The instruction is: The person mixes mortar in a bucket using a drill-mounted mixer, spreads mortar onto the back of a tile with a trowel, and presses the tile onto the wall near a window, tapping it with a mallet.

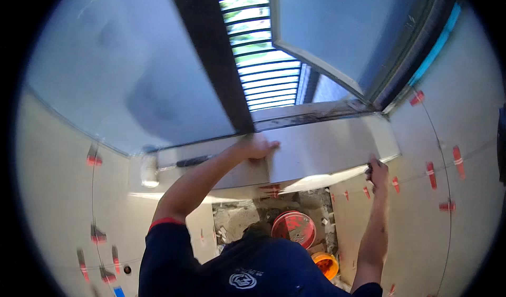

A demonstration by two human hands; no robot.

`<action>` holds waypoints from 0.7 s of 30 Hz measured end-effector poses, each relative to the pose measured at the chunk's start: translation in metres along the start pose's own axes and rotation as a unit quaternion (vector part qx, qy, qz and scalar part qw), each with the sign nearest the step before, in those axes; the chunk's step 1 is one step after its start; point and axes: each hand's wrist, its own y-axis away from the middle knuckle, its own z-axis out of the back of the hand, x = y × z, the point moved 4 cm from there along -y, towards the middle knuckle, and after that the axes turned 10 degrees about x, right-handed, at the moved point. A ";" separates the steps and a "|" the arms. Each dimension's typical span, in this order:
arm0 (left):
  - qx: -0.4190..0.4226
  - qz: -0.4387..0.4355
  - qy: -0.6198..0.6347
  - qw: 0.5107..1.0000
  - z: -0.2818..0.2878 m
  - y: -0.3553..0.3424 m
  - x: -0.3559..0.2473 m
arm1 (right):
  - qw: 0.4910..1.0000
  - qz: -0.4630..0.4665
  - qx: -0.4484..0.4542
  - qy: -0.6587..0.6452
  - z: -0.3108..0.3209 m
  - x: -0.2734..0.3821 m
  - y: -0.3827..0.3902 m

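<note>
A pale tile slab (321,147) covers the right part of the window sill, meeting another sill tile (232,179) on the left at a seam. My left hand (257,147) rests on the sill at this seam, a finger stretched to the right; its other fingers are blurred. By the slab's right front edge is my right hand (377,173), its fingers curled around something small and dark that I cannot make out. A mallet (149,169) with a white head and black handle lies on the left tile, beyond my left forearm.
Red wedge clips (431,175) line the joints of the tiled walls on both sides. Below the sill stand a red bucket (295,229) and an orange bucket (325,266) on the rough floor. An open window sash (327,28) leans inward above the slab, with bars (269,81) behind.
</note>
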 end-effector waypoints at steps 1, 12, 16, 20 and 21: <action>0.015 0.009 -0.021 1.000 0.004 0.001 -0.002 | 1.000 -0.005 -0.022 0.015 0.001 0.002 0.001; -0.041 -0.026 0.062 0.997 -0.002 0.006 0.005 | 0.999 0.018 -0.017 -0.039 -0.003 -0.009 -0.001; -0.059 -0.012 0.028 0.998 -0.001 0.004 0.003 | 0.999 0.012 -0.046 -0.019 -0.002 -0.015 -0.004; -0.096 -0.010 -0.021 0.995 0.002 0.004 -0.004 | 0.998 0.022 -0.043 -0.031 -0.009 -0.008 0.002; -0.080 0.006 0.012 0.997 0.001 0.003 -0.002 | 0.998 0.022 -0.034 -0.051 -0.012 -0.005 0.003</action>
